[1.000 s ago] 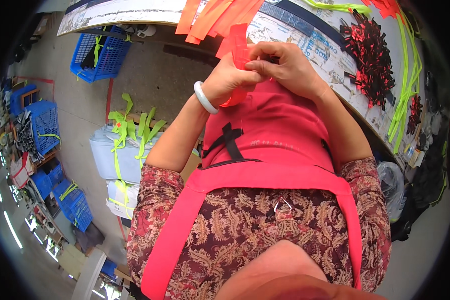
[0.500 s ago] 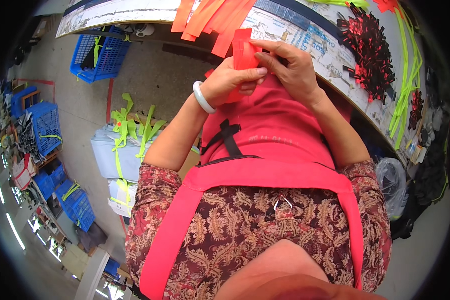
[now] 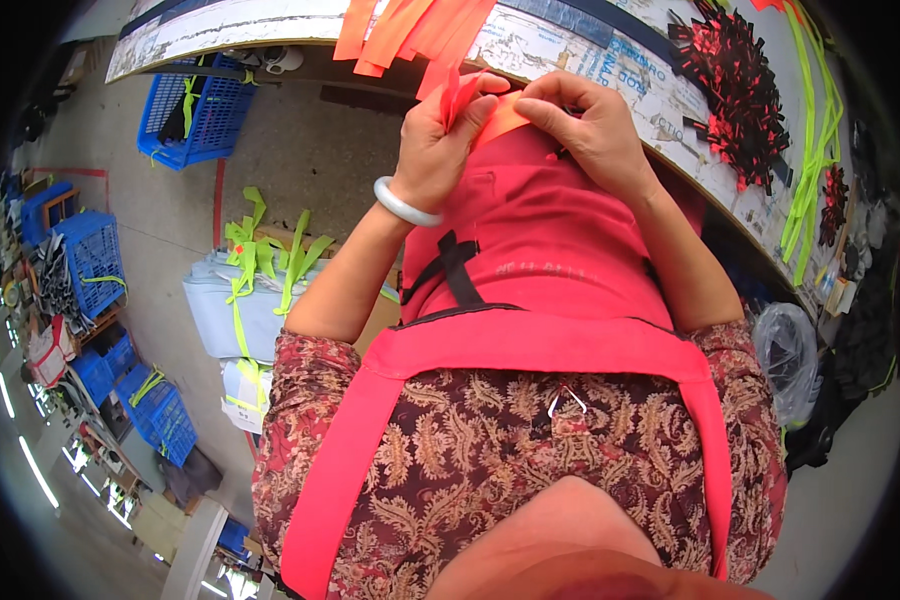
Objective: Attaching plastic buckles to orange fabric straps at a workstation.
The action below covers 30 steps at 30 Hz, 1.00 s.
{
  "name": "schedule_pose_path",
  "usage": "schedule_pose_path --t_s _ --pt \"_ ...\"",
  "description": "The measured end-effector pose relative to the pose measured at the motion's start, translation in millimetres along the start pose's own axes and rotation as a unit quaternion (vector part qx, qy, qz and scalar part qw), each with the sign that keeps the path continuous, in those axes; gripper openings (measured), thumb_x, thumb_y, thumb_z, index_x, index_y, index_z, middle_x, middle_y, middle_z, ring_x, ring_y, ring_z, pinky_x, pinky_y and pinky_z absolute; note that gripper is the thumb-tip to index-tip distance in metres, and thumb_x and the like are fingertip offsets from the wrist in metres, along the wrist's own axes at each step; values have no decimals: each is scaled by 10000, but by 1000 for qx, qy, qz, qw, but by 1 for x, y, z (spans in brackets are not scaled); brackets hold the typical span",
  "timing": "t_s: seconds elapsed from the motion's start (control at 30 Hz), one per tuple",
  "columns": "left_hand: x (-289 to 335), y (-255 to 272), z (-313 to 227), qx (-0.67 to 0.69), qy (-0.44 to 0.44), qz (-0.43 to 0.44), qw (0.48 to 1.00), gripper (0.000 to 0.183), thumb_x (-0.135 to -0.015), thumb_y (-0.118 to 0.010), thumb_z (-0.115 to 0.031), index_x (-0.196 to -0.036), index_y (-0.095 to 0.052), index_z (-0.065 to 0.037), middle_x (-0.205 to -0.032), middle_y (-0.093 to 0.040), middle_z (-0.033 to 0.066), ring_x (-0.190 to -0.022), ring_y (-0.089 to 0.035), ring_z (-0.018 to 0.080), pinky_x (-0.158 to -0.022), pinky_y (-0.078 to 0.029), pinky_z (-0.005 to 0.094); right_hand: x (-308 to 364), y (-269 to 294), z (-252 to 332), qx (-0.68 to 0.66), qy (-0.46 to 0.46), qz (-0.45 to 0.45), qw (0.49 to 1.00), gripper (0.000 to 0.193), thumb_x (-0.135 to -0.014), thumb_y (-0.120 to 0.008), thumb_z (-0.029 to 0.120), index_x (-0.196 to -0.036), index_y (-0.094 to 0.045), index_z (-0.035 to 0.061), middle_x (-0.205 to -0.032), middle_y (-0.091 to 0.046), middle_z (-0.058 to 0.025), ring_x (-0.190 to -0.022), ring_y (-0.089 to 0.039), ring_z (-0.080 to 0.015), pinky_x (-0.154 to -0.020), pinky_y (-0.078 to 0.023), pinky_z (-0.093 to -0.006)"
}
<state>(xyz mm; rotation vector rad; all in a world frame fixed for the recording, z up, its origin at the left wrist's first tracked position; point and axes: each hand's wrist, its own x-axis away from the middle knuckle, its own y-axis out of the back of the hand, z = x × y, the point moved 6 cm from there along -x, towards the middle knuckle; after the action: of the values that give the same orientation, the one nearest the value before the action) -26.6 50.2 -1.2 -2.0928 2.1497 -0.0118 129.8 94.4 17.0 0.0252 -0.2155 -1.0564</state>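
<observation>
- Strip (image 3: 500, 120): orange, held between the left hand (image 3: 435, 135) and right hand (image 3: 598, 125), above the apron (image 3: 540, 230) and just short of the near edge of the surface (image 3: 260, 22).
- Left hand: curled around a red-orange bunch (image 3: 457, 98), thumb against it. Whether bunch and strip are one piece, I cannot tell.
- Right hand: narrow, thumb and forefinger pinching the strip's right end.
- Step in hand: apparently arranging the strip between two grips; whether folding or separating, this view does not settle.
- Next move: seems to call for a firm left grip, a precise right pinch and a flat, untwisted strip before either hand lets go.
- Loose strips (image 3: 402, 35): orange, overlapping across the near edge, left of its middle, ends overhanging.
- Pile (image 3: 732, 100): black and red, toward the right end of the surface; yellow ties (image 3: 815, 150) lie beyond it, along that end.
- Basket (image 3: 195, 112): blue, below the near edge by the left corner.
</observation>
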Motion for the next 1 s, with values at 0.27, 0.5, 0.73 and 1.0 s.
schedule_pose_path --t_s 0.27,0.5,0.73,1.0 --pt "5 3 -5 -55 0 -22 998 241 -939 -597 -139 -1132 -605 4 -997 -659 59 -902 -584 95 -808 -471 241 2 0 -14 -16 -37 9 999 221 -927 -620 215 -968 -656 1 -774 -601 18 -700 -515 -22 -603 -432 -196" --pt "7 7 0 -94 -16 14 995 246 -922 -632 -156 -1124 -614 -17 -921 -619 -11 -809 -543 57 -724 -454 212 5 -8 -4 47 14 65 997 218 -955 -565 201 -986 -627 -6 -741 -567 11 -659 -493 -52 -590 -430 -222" --pt "3 -4 0 -55 80 87 991 117 -907 -645 -120 -946 -612 -15 -840 -600 -9 -737 -531 58 -658 -452 221 15 -22 12 224 153 82 959 169 -938 -516 119 -953 -596 -28 -783 -591 -218 -694 -595 -351 -636 -480 -367" --pt "10 -25 -20 -264 -235 56 934 179 -728 -623 52 -901 -594 14 -777 -571 121 -687 -586 253 -635 -469 287 15 -37 -61 -130 -178 102 970 180 -909 -497 180 -838 -611 59 -643 -454 73 -536 -375 -19 -471 -287 -192"
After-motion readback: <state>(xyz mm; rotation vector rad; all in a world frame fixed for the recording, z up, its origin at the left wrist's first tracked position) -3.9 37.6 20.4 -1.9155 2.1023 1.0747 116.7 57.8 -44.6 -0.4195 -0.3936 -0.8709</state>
